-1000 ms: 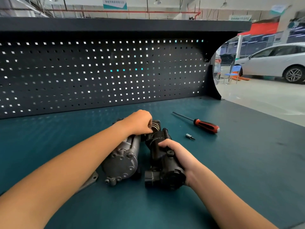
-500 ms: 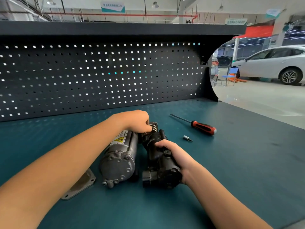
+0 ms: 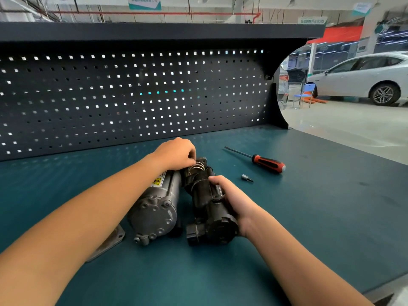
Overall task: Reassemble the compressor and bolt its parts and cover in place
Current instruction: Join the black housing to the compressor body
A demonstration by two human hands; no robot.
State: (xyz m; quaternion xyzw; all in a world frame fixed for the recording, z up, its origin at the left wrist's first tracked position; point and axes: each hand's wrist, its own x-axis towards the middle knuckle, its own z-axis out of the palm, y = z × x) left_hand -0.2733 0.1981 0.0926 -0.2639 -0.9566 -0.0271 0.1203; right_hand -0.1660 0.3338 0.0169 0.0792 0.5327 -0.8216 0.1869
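The compressor lies on the teal bench, a grey motor cylinder (image 3: 157, 208) with a yellow warning label beside a black body (image 3: 207, 208). My right hand (image 3: 231, 199) grips the black body from the right side. My left hand (image 3: 176, 154) sits curled over the far end, its fingertips pinching at a metal coil spring (image 3: 197, 167) that sticks out of the black body. A flat grey metal plate (image 3: 108, 241) lies under my left forearm, partly hidden.
A screwdriver (image 3: 268, 163) with a red and black handle lies to the right on the bench (image 3: 309, 217), and a small socket bit (image 3: 246, 178) lies just in front of it. A dark pegboard (image 3: 132, 96) walls the back. The bench's right edge drops to a garage floor.
My left hand has stayed at the spring end with small finger movement. The view has shifted slightly, showing more of the warning label and the grey plate. The right hand keeps its grip.
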